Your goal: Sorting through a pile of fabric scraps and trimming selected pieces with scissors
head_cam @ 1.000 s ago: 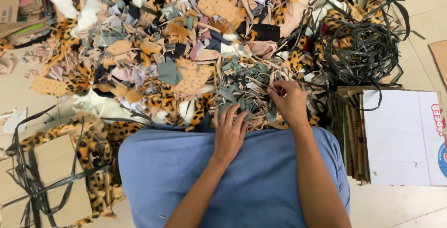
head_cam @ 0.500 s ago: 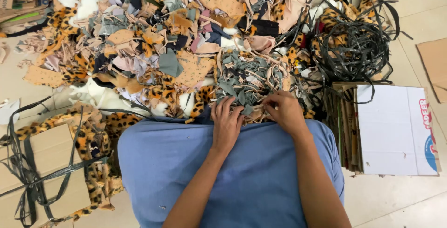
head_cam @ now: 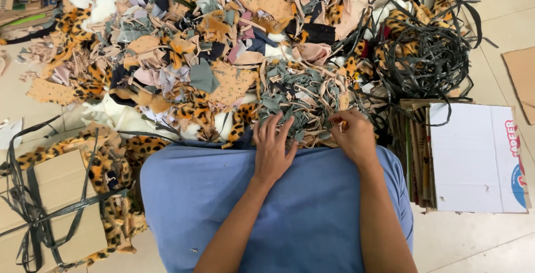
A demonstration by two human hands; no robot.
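At the near edge of the scrap pile (head_cam: pixel 301 103), left hand (head_cam: pixel 273 150) flat and spread, right hand (head_cam: pixel 354 136) pinching strips.

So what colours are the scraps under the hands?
Grey-green and beige scraps, under the left hand and right hand; head view.

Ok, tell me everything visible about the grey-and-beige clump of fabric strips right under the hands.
The clump of fabric strips is a loose tangled mound of narrow grey-green and beige offcuts, soft and frayed-looking, at the near edge of a larger scrap pile on the floor, just beyond the blue-clad lap. The left hand lies flat on its near edge, fingers spread; the right hand pinches strips at its right side.
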